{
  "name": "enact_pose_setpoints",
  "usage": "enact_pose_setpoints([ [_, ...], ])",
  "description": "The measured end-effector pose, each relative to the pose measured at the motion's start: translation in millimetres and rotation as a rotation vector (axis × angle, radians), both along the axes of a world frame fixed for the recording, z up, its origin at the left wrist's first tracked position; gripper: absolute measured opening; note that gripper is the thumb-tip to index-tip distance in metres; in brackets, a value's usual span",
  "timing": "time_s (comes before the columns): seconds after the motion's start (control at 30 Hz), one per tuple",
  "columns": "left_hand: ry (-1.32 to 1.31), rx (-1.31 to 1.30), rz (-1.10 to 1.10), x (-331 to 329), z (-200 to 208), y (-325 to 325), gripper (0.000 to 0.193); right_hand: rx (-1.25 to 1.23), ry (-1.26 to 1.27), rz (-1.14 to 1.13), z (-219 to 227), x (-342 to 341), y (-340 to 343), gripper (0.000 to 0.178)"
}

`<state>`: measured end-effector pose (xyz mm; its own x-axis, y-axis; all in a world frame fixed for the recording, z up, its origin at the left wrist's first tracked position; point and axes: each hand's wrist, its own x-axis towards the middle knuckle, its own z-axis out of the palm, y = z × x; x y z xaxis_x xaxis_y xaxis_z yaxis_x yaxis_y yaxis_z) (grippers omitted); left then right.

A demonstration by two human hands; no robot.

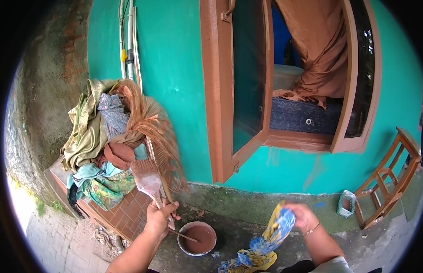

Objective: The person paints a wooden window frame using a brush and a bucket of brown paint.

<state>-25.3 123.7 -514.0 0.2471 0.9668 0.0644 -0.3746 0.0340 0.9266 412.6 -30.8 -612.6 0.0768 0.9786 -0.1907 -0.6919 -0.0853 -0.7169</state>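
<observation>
My left hand point(159, 217) is closed around the handle of a wide paintbrush point(150, 184), its bristles pointing up and coated in brown paint. Below that hand stands a round paint bucket point(203, 247) of brown paint, with a thin stick point(186, 236) resting in it. In my right hand point(303, 217) is a blue and yellow patterned cloth point(268, 236), gripped at its upper end and hanging down to the lower left. Ahead of me an open window with a brown frame point(250, 150) is set in a turquoise wall point(175, 68).
Heaped cloths point(97, 132) lie on a brick-tiled ledge point(120, 218) at left. Pipes point(130, 45) run up the wall. On the right, a wooden stool point(387, 182) lies tipped beside a small container point(346, 204) of brown paint. A brown curtain point(321, 45) hangs inside the window.
</observation>
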Motion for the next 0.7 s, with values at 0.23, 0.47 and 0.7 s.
enact_pose_setpoints([
  [0.23,-0.028,0.048,0.017,-20.1,3.1,-1.7,0.031,0.779,-0.125,-0.392,227.2,-59.4,-5.1,0.034],
  [0.47,-0.053,0.061,0.024,-28.6,5.2,-1.4,0.032,1.366,-0.514,-0.716,361.8,-121.1,44.9,0.033],
  [0.7,-0.065,0.089,0.028,-33.3,7.3,-1.0,0.031,1.443,-1.505,-1.851,468.3,-143.5,134.3,0.031],
])
